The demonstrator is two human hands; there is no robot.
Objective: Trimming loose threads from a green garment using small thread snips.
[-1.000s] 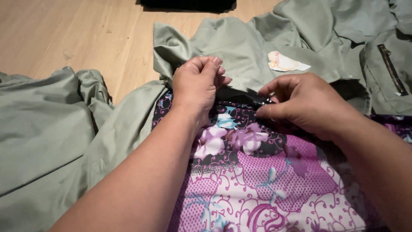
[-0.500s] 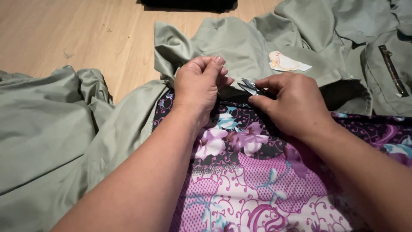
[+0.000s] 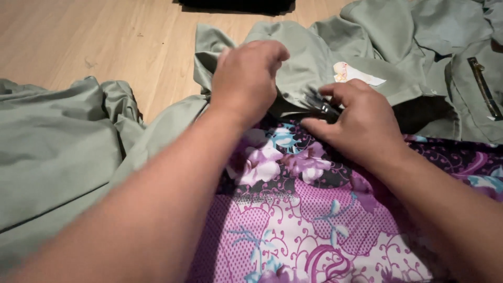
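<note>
Nearest lies the floral cloth (image 3: 314, 230), purple, pink and white, spread under both forearms. Over its far edge the right hand (image 3: 361, 123) pinches a small dark metal tool (image 3: 320, 104) between thumb and fingers, right at the seam where floral meets green. Just left of it the left hand (image 3: 246, 78) is curled, gripping a fold of the green garment (image 3: 309, 50). Beyond them sits a white label (image 3: 356, 73) on the green, a zip (image 3: 484, 89) at far right, then wooden floor (image 3: 94, 36)
</note>
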